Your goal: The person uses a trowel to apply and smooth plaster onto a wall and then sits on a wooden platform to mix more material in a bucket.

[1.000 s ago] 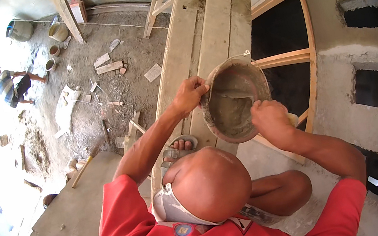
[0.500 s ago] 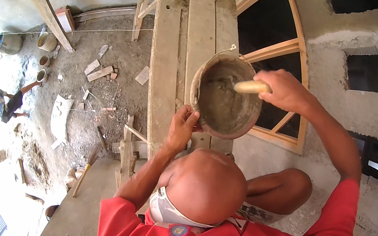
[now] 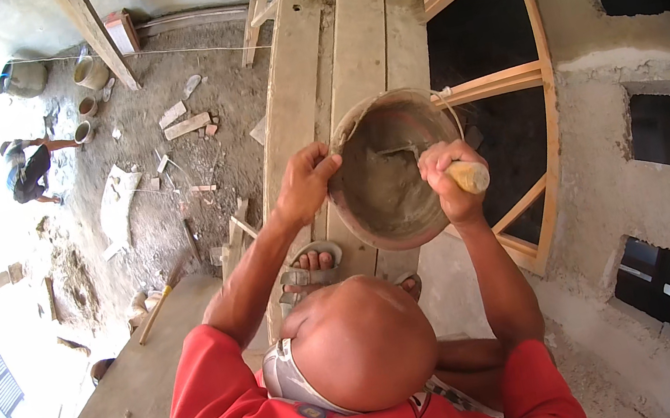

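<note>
A round bucket (image 3: 350,211) of wet grey mortar (image 3: 394,181) stands on the wooden planks in front of me. My left hand (image 3: 308,180) grips the bucket's left rim, thumb over the edge and fingers partly hidden. Over the right side of the bucket, my right hand (image 3: 446,174) is closed around the wooden handle of a trowel (image 3: 470,177). The handle's butt points right and toward me. Most of the trowel's blade is hidden by the hand and the mortar. A thin bail handle arcs at the bucket's far right.
Long planks (image 3: 352,47) run away from me as a raised platform. At right is a wooden window frame (image 3: 539,24) beside a wall with rectangular openings. Down on the left ground are a sandal-shod person (image 3: 34,166), buckets (image 3: 91,73), broken bricks and a wooden-handled tool (image 3: 156,314).
My right hand has moved left and nearer, turning the trowel so its handle points toward me. My left hand has shifted slightly up along the rim. The bucket is tilted a little differently.
</note>
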{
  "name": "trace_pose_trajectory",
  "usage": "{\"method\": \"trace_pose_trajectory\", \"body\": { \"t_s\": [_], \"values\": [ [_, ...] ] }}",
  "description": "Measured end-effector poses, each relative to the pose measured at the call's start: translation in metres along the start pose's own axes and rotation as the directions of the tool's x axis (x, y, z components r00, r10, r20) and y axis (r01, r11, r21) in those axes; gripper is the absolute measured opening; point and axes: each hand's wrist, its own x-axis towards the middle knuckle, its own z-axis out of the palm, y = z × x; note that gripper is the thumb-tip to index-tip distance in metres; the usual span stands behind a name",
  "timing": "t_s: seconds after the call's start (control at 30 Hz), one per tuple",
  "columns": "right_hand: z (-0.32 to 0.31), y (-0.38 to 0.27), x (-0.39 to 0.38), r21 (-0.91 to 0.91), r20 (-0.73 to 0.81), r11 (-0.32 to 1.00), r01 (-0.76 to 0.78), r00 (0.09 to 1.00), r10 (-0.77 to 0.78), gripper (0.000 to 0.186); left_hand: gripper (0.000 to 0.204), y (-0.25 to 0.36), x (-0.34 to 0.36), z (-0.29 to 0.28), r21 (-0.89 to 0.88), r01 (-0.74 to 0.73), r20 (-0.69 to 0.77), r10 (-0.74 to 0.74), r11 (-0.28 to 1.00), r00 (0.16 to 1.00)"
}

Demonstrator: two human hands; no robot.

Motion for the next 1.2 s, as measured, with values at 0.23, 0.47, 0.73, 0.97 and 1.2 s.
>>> {"method": "trace_pose_trajectory", "body": {
  "t_s": [0.23, 0.47, 0.73, 0.97, 1.2],
  "values": [
    [-0.012, -0.039, 0.004, -0.067, 0.221, 0.989, 0.133, 0.968, -0.116, 0.017, 0.026, 0.02, 0.009, 0.002, 0.027, -0.03, 0.013, 0.029, 0.999, 0.999],
    [-0.01, -0.022, -0.016, -0.009, -0.147, 0.998, -0.066, 0.987, 0.064, 0.02, 0.075, -0.025, -0.053, 0.013, 0.169, -0.22, -0.082, 0.237, 0.961, 0.968],
    [-0.006, -0.036, -0.011, -0.004, 0.025, 0.992, 0.123, 0.992, -0.123, 0.02, 0.088, -0.036, -0.039, 0.03, 0.222, -0.262, -0.014, 0.272, 0.939, 0.962],
    [-0.024, -0.033, 0.039, 0.109, -0.235, 0.932, 0.345, 0.92, -0.313, 0.013, 0.087, -0.025, -0.037, 0.04, 0.272, -0.266, -0.064, 0.293, 0.925, 0.954],
    [0.01, 0.039, 0.04, 0.225, -0.173, 0.961, 0.158, 0.978, -0.121, 0.016, 0.083, -0.029, -0.033, 0.043, 0.366, -0.308, -0.095, 0.364, 0.878, 0.926]
  ]
}}
